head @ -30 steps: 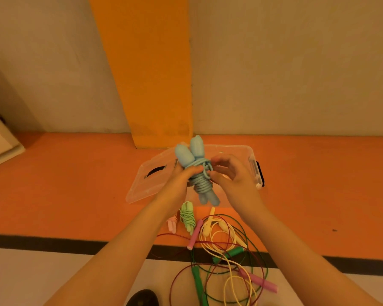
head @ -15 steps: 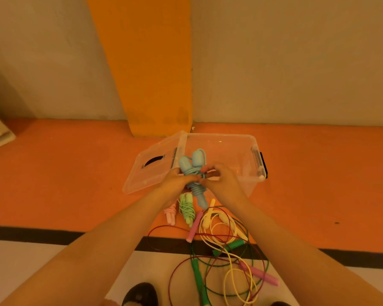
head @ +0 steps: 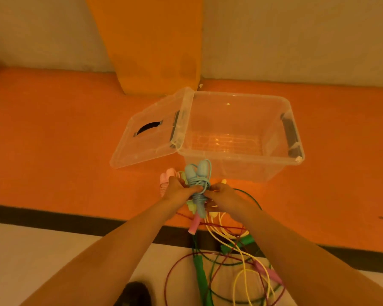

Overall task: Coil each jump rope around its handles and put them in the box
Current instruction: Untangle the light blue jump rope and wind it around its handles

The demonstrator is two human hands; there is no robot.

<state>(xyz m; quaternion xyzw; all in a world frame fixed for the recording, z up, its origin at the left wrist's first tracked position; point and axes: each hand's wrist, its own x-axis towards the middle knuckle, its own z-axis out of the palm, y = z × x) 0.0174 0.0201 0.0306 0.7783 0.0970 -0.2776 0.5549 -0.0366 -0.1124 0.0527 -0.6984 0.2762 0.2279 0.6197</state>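
A: What does the box (head: 248,171) hold?

B: It is clear plastic and stands open on the floor. Through its walls I see only its own ribbed bottom. There are dark latches at its left and right ends. Its lid (head: 146,138) leans tilted against the left end, with a dark handle slot in it.

A: And the blue jump rope (head: 198,184)?

B: It is in the air just in front of the box's near wall, outside it. The cord is wound around the two handles, which lie side by side. The long axis runs away from the person, with the rounded handle ends pointing up toward the box.

A: How do the hands stand?

B: The left hand (head: 178,192) is wrapped around the middle of the bundle. The right hand (head: 224,198) pinches the cord at its right side. Both are closed on it.

A: Anything else lying about?

B: A pink rope bundle (head: 165,182) lies on the floor just left of the left hand. A pale green bundle (head: 191,206) is partly hidden under the hands. Nearer the person is a loose tangle: a yellow rope (head: 218,235), a green rope (head: 200,272) and a pink-handled rope (head: 194,225) with a dark red cord, all crossing one another.

A: The room?

B: The orange floor (head: 53,151) meets a black stripe (head: 53,214), then a pale strip nearest the person. Behind the box an orange pillar (head: 155,40) rises against a plain beige wall (head: 296,40). A dark shoe (head: 133,293) shows at the bottom edge
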